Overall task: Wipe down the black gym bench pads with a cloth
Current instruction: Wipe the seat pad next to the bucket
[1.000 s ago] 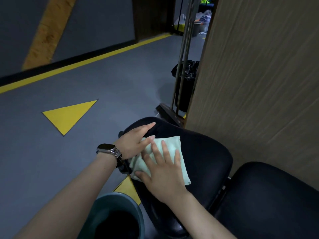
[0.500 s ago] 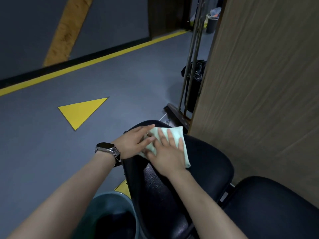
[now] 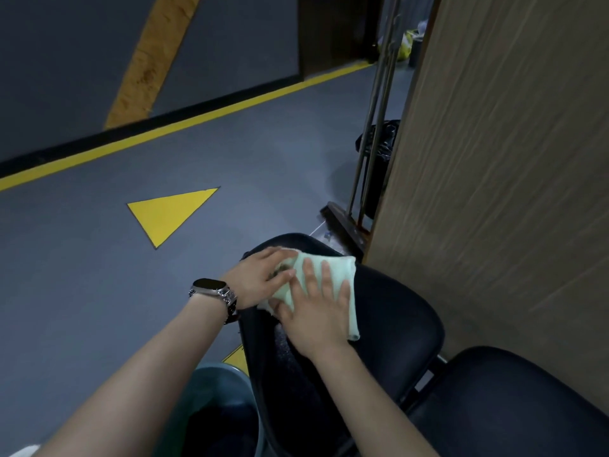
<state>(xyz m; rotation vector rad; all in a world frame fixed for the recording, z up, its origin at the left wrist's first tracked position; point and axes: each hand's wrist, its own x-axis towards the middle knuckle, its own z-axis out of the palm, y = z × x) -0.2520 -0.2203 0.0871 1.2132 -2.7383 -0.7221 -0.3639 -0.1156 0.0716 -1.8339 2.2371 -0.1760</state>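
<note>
Your hands press the cloth onto the far end of the near bench pad.

Your right hand (image 3: pixel 318 308) lies flat with fingers spread on the pale green cloth (image 3: pixel 342 275), and your left hand (image 3: pixel 260 280), watch (image 3: pixel 214 290) on its wrist, rests open on the cloth's left edge; neither hand is closed around it. The cloth sits on the far left part of the black bench pad (image 3: pixel 395 324), much where it was half a second ago and farther up the pad than a second ago. A second pad (image 3: pixel 514 407) lies just beside it at right, and a teal bucket (image 3: pixel 211 384) stands below your left forearm.
</note>
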